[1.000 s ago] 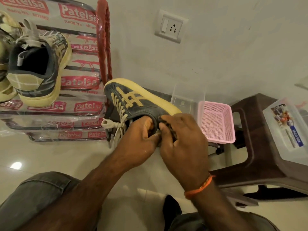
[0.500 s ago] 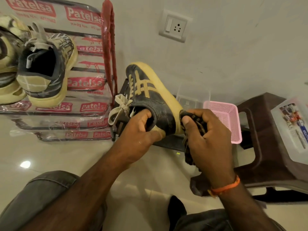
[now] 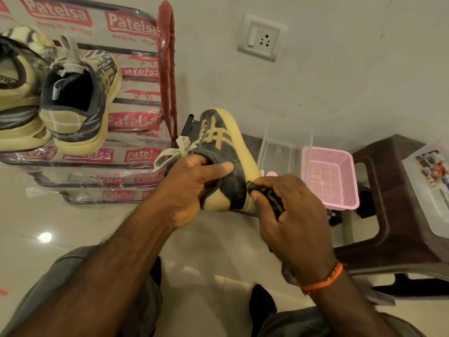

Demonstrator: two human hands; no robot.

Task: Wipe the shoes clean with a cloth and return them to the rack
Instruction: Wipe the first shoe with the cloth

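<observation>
Mid-wipe, one shoe in hand

Our left hand (image 3: pixel 194 181) grips the dark shoe (image 3: pixel 226 161) at its collar; our right hand (image 3: pixel 286 210) pinches the cloth (image 3: pixel 264 193) against its heel. Returning it to the rack (image 3: pixel 136 132), beside two shoes (image 3: pixel 80 98), remains.

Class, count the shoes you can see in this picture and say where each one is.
3. Two pale shoes sit on the rack, one cut off by the frame's edge; the dark shoe is held in the left hand. More may be out of view.
</observation>
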